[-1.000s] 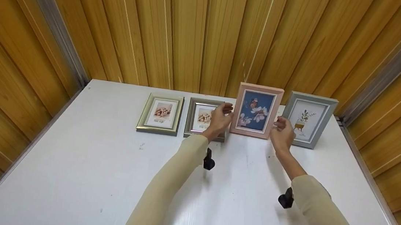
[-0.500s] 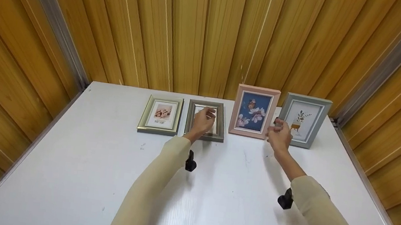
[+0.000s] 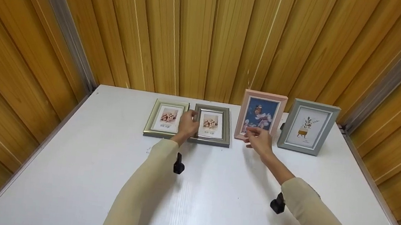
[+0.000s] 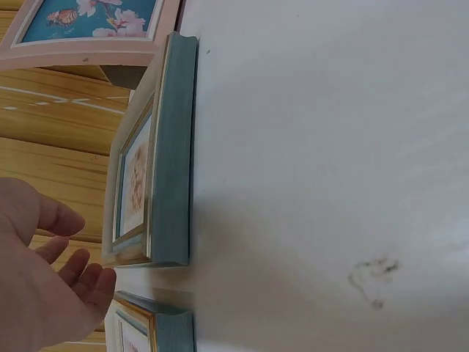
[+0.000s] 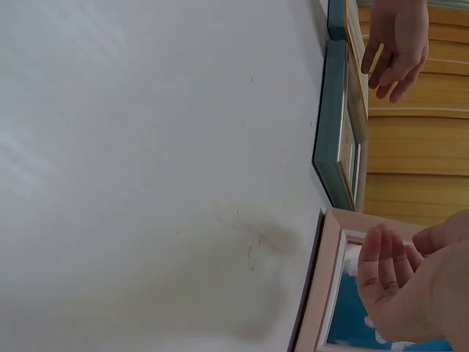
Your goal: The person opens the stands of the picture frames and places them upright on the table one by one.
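Observation:
Two picture frames lie flat at the back of the white tabletop: a gold-green picture frame (image 3: 166,119) on the left and a bronze-grey picture frame (image 3: 212,123) beside it. My left hand (image 3: 186,126) hovers at the gap between them, fingers loosely bent; in the left wrist view nothing is in it. To the right a pink picture frame (image 3: 263,113) with a flower picture stands upright. In front of its lower part is my right hand (image 3: 260,143), its fingers loosely bent and holding nothing. A grey-green picture frame (image 3: 308,126) with a potted-plant picture stands upright farthest right.
The white tabletop (image 3: 215,187) reaches back to a wood-patterned corrugated wall (image 3: 193,38). Similar panels rise at both sides. A black wrist camera (image 3: 179,165) hangs under the left sleeve, another black wrist camera (image 3: 278,203) under the right.
My left hand has left the side of the pink frame and moved left across the bronze-grey frame. My right hand has come off the pink frame's right side and shifted left in front of it.

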{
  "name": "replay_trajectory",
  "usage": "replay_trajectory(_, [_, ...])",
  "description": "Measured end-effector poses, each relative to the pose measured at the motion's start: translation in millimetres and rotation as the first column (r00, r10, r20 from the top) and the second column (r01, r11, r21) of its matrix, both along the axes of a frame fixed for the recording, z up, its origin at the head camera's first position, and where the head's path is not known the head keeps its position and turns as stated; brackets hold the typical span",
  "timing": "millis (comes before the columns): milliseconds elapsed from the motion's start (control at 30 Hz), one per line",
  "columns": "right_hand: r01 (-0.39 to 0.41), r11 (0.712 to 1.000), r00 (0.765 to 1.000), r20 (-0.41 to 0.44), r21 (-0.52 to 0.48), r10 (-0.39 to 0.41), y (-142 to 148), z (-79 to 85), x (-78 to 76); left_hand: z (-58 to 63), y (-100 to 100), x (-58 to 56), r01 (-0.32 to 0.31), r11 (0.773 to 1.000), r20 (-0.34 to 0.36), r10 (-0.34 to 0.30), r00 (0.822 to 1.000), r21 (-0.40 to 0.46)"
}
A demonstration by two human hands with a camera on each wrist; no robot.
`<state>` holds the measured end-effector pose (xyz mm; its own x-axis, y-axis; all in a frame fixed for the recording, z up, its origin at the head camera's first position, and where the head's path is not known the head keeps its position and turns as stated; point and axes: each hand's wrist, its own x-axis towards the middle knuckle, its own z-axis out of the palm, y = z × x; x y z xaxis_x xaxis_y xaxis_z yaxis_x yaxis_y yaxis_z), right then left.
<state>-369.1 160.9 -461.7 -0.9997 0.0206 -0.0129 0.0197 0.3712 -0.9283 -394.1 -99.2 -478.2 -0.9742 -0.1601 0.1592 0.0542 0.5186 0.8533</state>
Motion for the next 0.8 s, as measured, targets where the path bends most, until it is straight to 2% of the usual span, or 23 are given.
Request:
replay_trajectory(133, [-0.028, 1.000, 0.999, -0.025, 0.011, 0.028, -25.4, -12.4, -1.6, -4.3, 0.6, 0.6, 0.038, 0.999, 0.039, -0.037, 0.999, -0.031])
replay_trajectory(267, [-0.039, 0.994, 0.996, -0.072, 0.098, 0.046, -47.3, -24.1, -3.1, -9.9, 3.8, 2.3, 0.080, 0.995, 0.098, -0.075, 0.992, -0.053])
replay_trajectory(500, [-0.131, 0.977, 0.991, -0.019, 0.168, 0.136, -63.6, -30.8, -4.3, -12.1, 13.2, 2.7, 0.074, 0.995, 0.154, -0.063, 0.986, -0.069])
replay_trajectory(667, [-0.167, 0.963, 0.985, 0.003, 0.212, 0.171, -67.6, -30.6, -3.3, -6.1, 14.3, 4.2, 0.056, 0.998, 0.193, -0.055, 0.980, 0.002])
replay_trajectory(800, [-0.129, 0.976, 0.992, 0.020, 0.177, 0.128, -69.4, -27.9, -2.7, 0.4, 14.0, 5.2, 0.035, 0.993, 0.235, -0.062, 0.970, 0.116])
